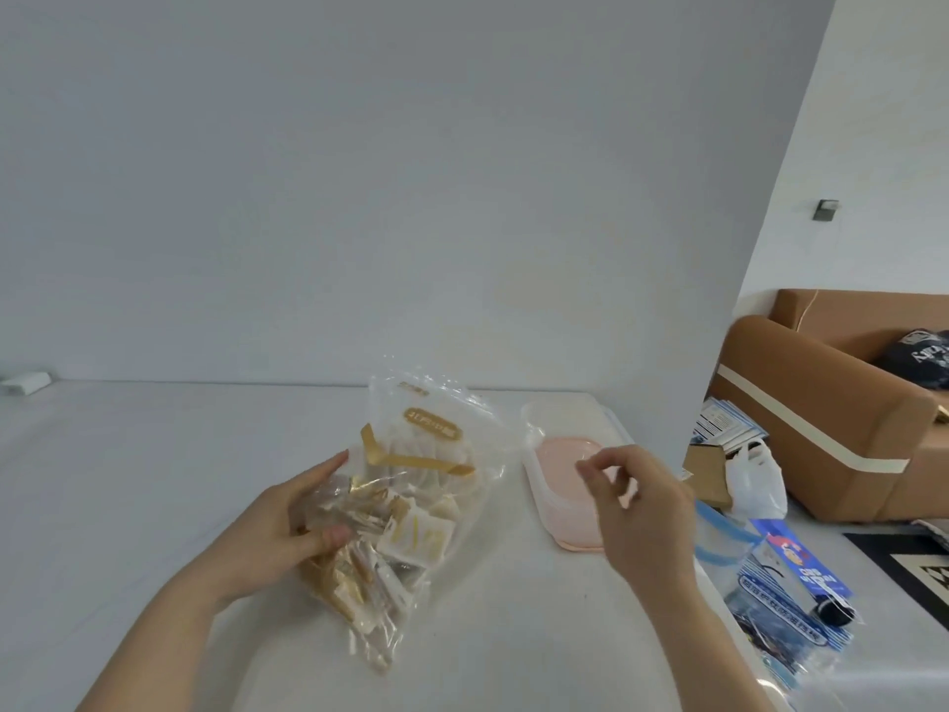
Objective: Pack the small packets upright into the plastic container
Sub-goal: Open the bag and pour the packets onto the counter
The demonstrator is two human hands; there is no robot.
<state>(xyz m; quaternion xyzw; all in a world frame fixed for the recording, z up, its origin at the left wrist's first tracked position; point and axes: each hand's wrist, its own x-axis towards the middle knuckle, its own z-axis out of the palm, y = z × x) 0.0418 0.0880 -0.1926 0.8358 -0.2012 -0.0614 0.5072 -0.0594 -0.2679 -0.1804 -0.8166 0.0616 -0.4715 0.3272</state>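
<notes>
A clear plastic bag (431, 454) with gold print lies on the white table (154, 480), full of several small white-and-gold packets (416, 537). My left hand (287, 526) grips the bag's lower left side, thumb on top of the packets. To the right stands a translucent plastic container (544, 454) with a pink lid or base, seen from above. My right hand (637, 506) hovers over the container's near end, fingers loosely curled, thumb and forefinger close together; nothing shows between them.
The table's right edge runs just beyond the container. On the floor to the right lie blue snack bags (791, 593), a white plastic bag (755, 480) and a cardboard box (708, 475). A brown sofa (832, 418) stands behind them. A small white object (25, 385) lies far left.
</notes>
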